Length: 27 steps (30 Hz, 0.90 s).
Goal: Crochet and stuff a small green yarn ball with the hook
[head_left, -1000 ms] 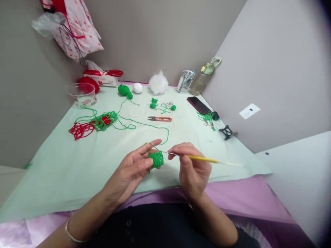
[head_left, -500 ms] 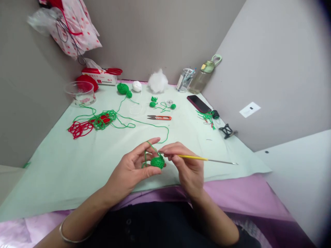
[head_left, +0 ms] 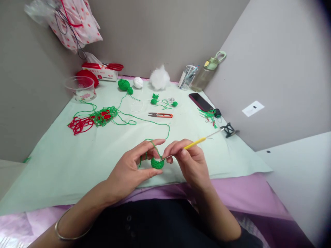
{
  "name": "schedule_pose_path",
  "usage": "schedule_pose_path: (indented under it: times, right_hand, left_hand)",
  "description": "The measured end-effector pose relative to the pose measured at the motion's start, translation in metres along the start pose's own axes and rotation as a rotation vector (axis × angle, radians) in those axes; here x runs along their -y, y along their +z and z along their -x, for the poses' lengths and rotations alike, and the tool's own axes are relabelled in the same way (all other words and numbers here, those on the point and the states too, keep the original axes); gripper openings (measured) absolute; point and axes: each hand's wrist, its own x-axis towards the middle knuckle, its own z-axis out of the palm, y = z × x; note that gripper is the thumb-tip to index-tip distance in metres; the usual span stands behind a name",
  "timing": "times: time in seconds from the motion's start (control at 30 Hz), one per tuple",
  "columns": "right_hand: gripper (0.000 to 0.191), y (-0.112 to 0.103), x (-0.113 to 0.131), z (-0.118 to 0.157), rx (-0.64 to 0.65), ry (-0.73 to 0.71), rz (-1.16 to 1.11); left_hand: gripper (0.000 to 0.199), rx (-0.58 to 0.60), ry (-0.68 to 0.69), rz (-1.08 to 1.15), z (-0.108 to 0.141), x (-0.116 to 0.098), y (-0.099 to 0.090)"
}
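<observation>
Between thumb and fingers, my left hand (head_left: 131,167) pinches a small round green crocheted piece (head_left: 157,164) with white showing at its top. Green yarn (head_left: 169,131) loops over the raised index finger and runs back to a tangle on the table. My right hand (head_left: 190,162) is closed on a crochet hook with a yellow grip (head_left: 195,143). The hook's left tip touches the top of the green piece, and its other end points up to the right.
Orange-handled thread snips (head_left: 167,115) lie beyond my hands. Tangled red yarn (head_left: 80,125) is at left. Farther back are a clear tub (head_left: 85,93), tissue box (head_left: 103,73), white stuffing (head_left: 159,78), pen cup (head_left: 186,79) and bottle (head_left: 204,77). A phone (head_left: 200,102) lies at right.
The hook has tilted, its far end swinging upward, and its near tip now shows at the green piece. My right hand has turned, and white is visible in the piece's top.
</observation>
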Motion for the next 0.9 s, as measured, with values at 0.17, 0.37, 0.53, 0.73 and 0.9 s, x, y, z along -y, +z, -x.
schedule_pose_path:
  times: [0.17, 0.37, 0.53, 0.73, 0.9]
  right_hand:
    - [0.019, -0.006, 0.01, 0.001, 0.088, -0.053, 0.147]
    - [0.018, -0.007, 0.018, -0.001, 0.165, -0.108, 0.327]
    - [0.013, -0.006, 0.018, 0.0, 0.216, -0.231, 0.493]
    - [0.017, -0.006, 0.01, 0.001, 0.196, -0.3, 0.475]
    - [0.023, 0.004, 0.003, 0.008, 0.107, -0.576, 0.818]
  left_hand:
    - [0.057, -0.006, 0.003, -0.035, 0.0, -0.002, -0.002]
    - [0.056, 0.017, 0.018, -0.056, -0.001, 0.0, -0.003]
    - [0.056, 0.011, -0.005, -0.049, -0.001, 0.0, -0.004]
    - [0.056, 0.001, -0.051, -0.004, -0.002, -0.004, -0.007]
    - [0.06, -0.084, -0.099, 0.145, 0.001, 0.002, 0.0]
